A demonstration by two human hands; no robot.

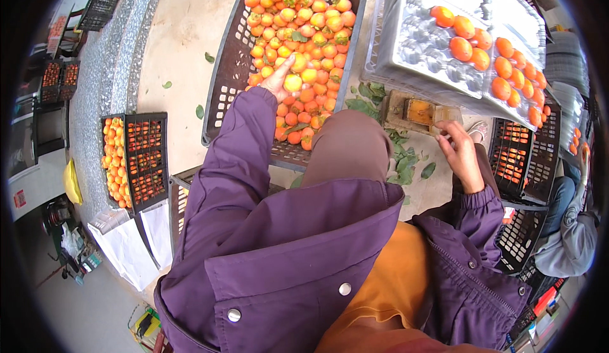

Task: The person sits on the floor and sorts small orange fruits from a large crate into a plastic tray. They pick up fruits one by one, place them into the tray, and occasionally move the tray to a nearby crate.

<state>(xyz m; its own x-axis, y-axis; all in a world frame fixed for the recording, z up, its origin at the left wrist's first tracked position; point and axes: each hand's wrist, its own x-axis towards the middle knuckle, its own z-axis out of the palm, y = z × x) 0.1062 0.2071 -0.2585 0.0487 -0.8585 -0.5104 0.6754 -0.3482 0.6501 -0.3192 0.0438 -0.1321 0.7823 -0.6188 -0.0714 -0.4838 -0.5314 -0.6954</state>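
Observation:
In front of me a dark plastic crate (223, 74) holds a heap of orange and yellow persimmons (304, 24), some with green calyxes. My left hand (275, 83) is inside it, thumb up, cupped around a few yellowish persimmons (292, 83); its lower fingers are partly hidden. My right hand (461, 149) hovers with bent, parted fingers and nothing visible in it. Its fingertips are close to a small box (419, 111) with amber-coloured contents and a clear plastic piece (448, 113) beside it. Whether they touch the box's edge is unclear.
At the right, stacked clear plastic fruit trays (414, 34) carry several orange persimmons (461, 48). Loose green leaves (404, 162) lie on the floor. More filled crates stand left (145, 160) and right (511, 153). Another person's grey sleeve (568, 243) shows at far right.

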